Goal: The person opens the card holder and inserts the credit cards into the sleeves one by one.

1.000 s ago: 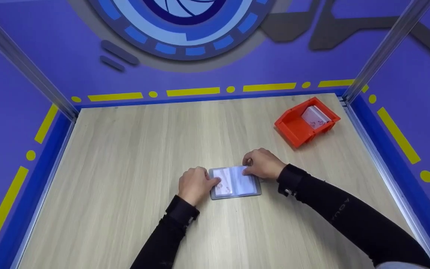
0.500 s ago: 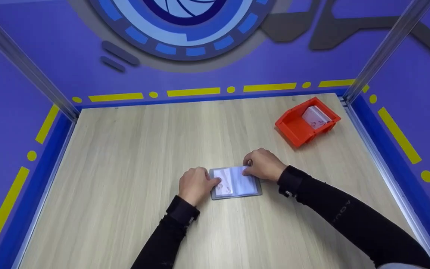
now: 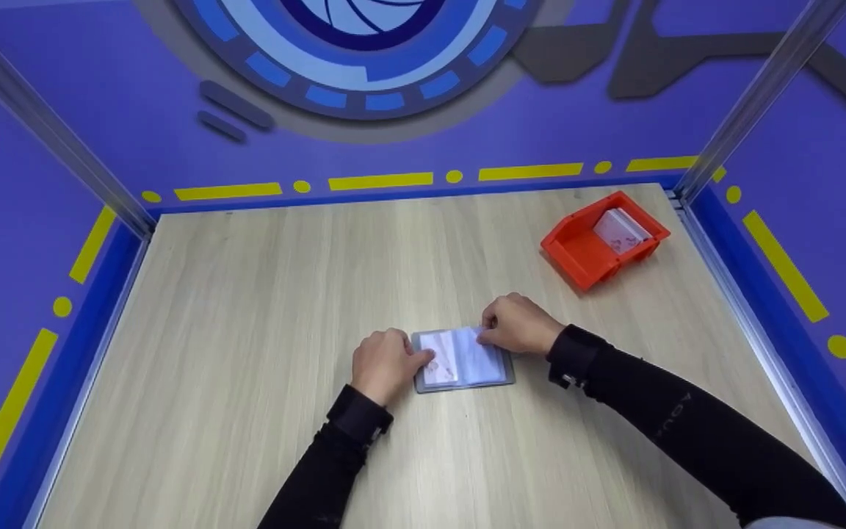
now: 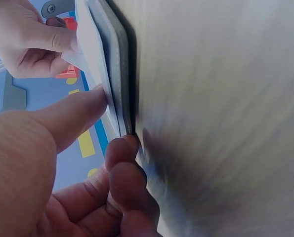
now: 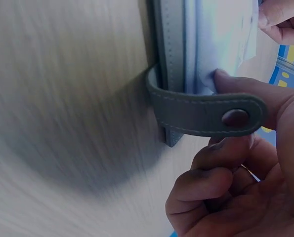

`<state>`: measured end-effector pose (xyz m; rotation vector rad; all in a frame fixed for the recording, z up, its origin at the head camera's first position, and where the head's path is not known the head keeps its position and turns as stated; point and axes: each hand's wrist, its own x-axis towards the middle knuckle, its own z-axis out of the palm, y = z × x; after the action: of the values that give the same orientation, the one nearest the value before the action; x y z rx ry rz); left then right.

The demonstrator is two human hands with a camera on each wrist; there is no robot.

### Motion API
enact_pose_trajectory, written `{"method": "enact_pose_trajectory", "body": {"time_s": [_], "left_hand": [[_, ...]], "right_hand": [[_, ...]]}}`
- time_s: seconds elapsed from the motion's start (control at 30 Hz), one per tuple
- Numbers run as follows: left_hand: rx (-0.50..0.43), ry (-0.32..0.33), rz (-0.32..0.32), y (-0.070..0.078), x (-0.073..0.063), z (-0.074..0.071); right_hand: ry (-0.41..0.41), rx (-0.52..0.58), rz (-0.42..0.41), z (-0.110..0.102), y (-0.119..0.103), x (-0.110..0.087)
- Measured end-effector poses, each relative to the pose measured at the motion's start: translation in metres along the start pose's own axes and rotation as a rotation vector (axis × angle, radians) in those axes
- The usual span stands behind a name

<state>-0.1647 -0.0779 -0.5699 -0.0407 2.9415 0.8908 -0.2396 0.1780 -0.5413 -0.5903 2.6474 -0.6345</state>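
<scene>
A grey card holder lies spread flat on the table, its clear sleeves facing up. Behind the left sleeve shows a white card with a reddish print. My left hand grips the holder's left edge, thumb on the page and fingertips at the cover. At the upper right of the holder, my right hand pinches a clear sleeve with thumb and curled fingers. A strap with a snap button stands up from the cover beside those fingers.
An orange-red bin at the back right of the wooden table holds a stack of white cards. Blue-purple panels with yellow marks enclose the table at the back and sides.
My right hand's fingers have shifted very slightly at the sleeve's top edge. The left hand, the card holder and the bin stay put.
</scene>
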Motion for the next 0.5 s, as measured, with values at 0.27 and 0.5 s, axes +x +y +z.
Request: {"method": "enact_pose_trajectory", "body": {"time_s": [0.27,0.5], "left_hand": [[0.005,0.008,0.009,0.0,0.0,0.001],[0.009,0.018,0.014,0.001,-0.001,0.001]], "right_hand": [[-0.031,0.041,-0.001,-0.007,-0.006,-0.001],[-0.004,0.123,-0.046,-0.011,-0.014,0.0]]}}
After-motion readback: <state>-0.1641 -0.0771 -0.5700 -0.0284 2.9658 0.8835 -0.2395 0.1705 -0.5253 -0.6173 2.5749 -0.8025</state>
